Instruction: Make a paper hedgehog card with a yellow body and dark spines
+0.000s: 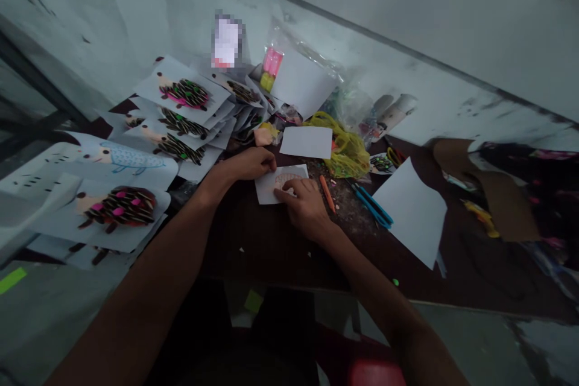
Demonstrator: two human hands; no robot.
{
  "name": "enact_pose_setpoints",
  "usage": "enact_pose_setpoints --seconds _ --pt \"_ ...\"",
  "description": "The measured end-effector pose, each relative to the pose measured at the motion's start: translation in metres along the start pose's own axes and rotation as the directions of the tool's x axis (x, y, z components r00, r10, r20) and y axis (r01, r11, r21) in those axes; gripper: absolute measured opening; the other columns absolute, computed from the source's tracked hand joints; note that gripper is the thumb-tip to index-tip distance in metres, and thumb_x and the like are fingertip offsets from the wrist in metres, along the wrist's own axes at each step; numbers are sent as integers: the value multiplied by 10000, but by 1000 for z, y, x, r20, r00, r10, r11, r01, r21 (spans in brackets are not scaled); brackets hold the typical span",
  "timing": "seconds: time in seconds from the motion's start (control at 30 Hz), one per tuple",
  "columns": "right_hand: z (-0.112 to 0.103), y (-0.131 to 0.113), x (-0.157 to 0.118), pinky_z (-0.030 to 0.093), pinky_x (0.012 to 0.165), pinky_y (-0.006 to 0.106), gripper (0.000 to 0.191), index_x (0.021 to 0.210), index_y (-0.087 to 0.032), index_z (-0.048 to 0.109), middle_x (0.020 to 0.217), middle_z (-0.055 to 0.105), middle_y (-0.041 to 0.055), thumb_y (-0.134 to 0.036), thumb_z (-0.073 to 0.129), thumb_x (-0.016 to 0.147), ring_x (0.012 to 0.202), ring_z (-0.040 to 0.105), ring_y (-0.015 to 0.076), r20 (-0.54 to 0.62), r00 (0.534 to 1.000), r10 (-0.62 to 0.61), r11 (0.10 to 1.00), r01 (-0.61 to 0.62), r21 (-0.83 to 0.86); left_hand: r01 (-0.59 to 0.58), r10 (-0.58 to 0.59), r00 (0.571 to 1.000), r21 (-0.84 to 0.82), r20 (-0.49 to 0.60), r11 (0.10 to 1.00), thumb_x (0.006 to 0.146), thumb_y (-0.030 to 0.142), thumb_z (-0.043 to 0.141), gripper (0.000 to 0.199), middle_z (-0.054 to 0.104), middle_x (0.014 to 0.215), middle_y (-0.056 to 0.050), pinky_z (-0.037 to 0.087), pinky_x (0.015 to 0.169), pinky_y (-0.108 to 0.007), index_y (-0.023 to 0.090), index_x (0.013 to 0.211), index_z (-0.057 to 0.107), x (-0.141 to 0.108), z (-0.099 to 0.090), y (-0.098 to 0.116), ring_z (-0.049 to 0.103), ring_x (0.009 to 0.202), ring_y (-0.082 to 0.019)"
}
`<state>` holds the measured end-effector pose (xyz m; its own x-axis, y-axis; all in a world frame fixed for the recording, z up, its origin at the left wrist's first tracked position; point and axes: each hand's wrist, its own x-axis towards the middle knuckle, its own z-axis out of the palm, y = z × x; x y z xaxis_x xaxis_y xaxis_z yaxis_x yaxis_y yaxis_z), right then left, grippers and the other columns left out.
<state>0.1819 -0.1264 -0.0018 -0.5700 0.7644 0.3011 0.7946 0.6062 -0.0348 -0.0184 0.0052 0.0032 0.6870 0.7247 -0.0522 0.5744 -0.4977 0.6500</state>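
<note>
A small white card (268,189) lies on the dark table with a pale, peach-coloured flat shape (284,178) on it, partly covered by fingers. Over the card's right part rests my right hand (307,202), its fingers lying on the card and the shape. At the card's upper left is my left hand (256,163), fingers curled in; whatever sits between them is hidden. A lump of peach-coloured clay (263,136) lies just beyond my left hand. An orange stick-like tool (327,194) and blue-handled scissors (374,208) lie to the right of my right hand.
Paper sheets with clay hedgehogs (185,93) are stacked at the left. Behind the card lie a blank white card (306,142) and a yellow net bag (346,157). A white sheet (411,214) and brown cardboard (509,205) are at the right. A wall (407,6) stands behind.
</note>
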Motion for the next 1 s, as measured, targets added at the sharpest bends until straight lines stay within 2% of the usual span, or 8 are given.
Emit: enact_pose_setpoints --seconds 0.17,0.4,0.6,0.77,1.0 --pt "1 2 0 339 847 383 302 1164 -236 735 1072 669 88 -123 537 966 950 507 240 -25 998 49 998 -50 -23 24 -23 999 -11 26 1000 777 125 548 265 778 953 -64 496 758 -241 169 924 764 -1 -2 3 683 858 -193" --pt "-1 -1 -1 338 879 393 274 1136 -264 751 1086 669 84 -148 569 967 995 509 247 29 999 19 1000 -18 -16 10 -10 1000 -16 11 1000 776 124 558 247 778 958 -57 499 802 -243 172 913 758 2 1 -1 681 882 -188" --pt "0 -2 0 347 870 393 296 1125 -256 753 1057 682 81 -148 513 990 982 510 241 38 999 -5 999 7 -40 5 -5 1000 -6 5 1000 786 122 550 247 773 955 -54 493 821 -251 182 906 757 2 1 -2 676 880 -186" --pt "2 -1 -1 350 851 383 263 1092 -233 755 1044 687 80 -145 536 975 963 515 241 9 1000 3 1000 -3 -25 18 -17 1000 -36 19 999 783 119 558 246 770 963 -65 491 811 -258 169 917 758 1 1 -1 672 882 -195" --pt "4 -1 -2 349 815 363 259 1039 -247 753 1058 661 75 -103 563 938 929 510 226 -71 994 87 996 -87 4 15 -14 1000 -42 16 999 784 108 578 220 768 945 -49 485 802 -247 180 897 753 2 2 -1 668 864 -182"
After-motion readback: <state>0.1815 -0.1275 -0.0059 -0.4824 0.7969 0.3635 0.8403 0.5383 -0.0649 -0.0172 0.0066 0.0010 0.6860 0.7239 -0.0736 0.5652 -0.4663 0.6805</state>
